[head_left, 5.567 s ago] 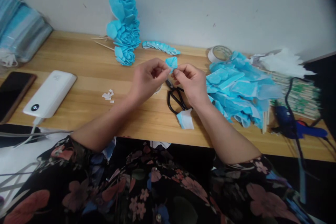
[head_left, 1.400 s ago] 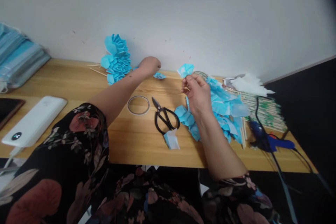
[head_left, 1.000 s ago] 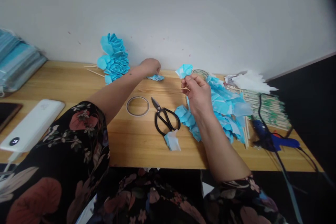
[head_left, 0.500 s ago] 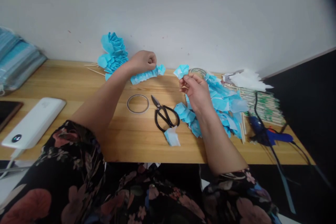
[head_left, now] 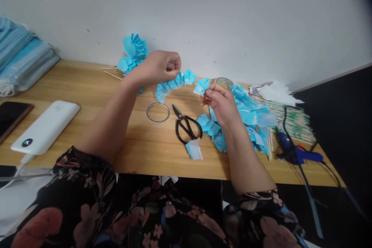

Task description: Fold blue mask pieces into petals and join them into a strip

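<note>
My left hand (head_left: 159,68), fingers closed in a pinch, holds a gathered strip of light-blue non-woven fabric petals (head_left: 171,84); the pinch point itself is hidden. The strip hangs below the hand and curves right, close to my right hand (head_left: 222,102). Between that hand's thumb and fingers is a small folded blue fabric piece (head_left: 202,86). Black-handled scissors (head_left: 180,118) lie below, blades pointing away. A thin ring, probably a tape roll (head_left: 157,122), is left of them. One blue-and-white fabric scrap (head_left: 195,150) touches the scissor handles.
Blue fabric flowers (head_left: 135,48) stand at the wall. Right of my right hand lie heaped blue pieces (head_left: 247,110), bundled sticks (head_left: 299,122) and a blue glue gun (head_left: 308,155) with its cord. At left are a white power bank (head_left: 46,126), a phone (head_left: 13,118) and stacked masks (head_left: 29,58).
The view has shifted slightly. The strip under my left hand now bends in an arc, with its end nearer the piece in my right hand. Both hands keep their pinch.
</note>
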`<action>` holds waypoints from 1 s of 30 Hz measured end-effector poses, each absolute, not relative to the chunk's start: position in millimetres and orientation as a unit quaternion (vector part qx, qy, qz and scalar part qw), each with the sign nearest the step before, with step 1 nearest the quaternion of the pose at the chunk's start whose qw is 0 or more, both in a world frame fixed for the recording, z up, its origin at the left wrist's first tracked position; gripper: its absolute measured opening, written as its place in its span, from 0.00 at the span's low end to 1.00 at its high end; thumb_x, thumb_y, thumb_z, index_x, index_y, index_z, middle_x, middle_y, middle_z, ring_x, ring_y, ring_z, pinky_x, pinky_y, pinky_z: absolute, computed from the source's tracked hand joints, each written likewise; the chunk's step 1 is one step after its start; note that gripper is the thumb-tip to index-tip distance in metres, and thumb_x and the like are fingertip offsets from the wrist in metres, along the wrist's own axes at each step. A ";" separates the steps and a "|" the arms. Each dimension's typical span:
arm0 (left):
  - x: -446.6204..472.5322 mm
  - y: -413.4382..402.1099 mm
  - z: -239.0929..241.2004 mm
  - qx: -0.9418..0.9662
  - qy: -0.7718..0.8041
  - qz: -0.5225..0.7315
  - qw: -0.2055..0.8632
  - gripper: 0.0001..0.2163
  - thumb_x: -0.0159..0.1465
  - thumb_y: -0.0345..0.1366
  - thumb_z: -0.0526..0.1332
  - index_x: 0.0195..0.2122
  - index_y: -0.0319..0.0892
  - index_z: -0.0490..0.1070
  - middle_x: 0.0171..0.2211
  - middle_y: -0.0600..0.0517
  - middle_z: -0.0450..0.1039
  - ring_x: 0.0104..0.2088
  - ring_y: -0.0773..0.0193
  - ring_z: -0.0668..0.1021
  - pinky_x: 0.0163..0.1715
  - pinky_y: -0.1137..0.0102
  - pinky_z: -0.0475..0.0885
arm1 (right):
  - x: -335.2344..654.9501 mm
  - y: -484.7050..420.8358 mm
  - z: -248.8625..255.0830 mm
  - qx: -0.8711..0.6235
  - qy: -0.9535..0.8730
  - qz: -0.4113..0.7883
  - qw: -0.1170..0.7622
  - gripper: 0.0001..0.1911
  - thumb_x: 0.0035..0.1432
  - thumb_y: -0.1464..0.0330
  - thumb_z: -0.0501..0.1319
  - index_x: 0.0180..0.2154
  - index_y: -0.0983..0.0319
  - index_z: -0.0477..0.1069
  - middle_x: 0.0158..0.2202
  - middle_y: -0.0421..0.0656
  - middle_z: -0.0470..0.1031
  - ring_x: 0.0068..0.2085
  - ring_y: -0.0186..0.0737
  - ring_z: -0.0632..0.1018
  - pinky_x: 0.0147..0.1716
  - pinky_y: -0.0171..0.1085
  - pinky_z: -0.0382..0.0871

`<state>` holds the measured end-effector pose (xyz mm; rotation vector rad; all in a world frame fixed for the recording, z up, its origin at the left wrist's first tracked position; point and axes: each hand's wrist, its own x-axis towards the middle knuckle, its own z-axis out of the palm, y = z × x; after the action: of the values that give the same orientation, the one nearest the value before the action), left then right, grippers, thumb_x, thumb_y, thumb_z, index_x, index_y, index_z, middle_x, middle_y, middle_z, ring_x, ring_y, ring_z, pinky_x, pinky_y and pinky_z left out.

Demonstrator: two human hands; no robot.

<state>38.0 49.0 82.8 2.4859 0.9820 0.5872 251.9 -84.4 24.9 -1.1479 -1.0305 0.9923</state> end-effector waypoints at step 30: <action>41.3 41.9 76.5 0.940 0.244 0.169 0.171 0.11 0.60 0.32 0.58 0.39 0.38 0.78 0.31 0.52 0.75 0.35 0.65 0.75 0.40 0.69 0.66 | 255.4 -80.8 19.8 -0.541 -0.497 0.390 0.556 0.08 0.48 0.62 0.67 0.24 0.58 0.74 0.24 0.37 0.73 0.28 0.33 0.73 0.28 0.33 0.71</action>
<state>41.3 41.9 76.5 2.6691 0.6931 0.4788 255.4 -80.8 19.8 -1.2768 -1.1739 0.9206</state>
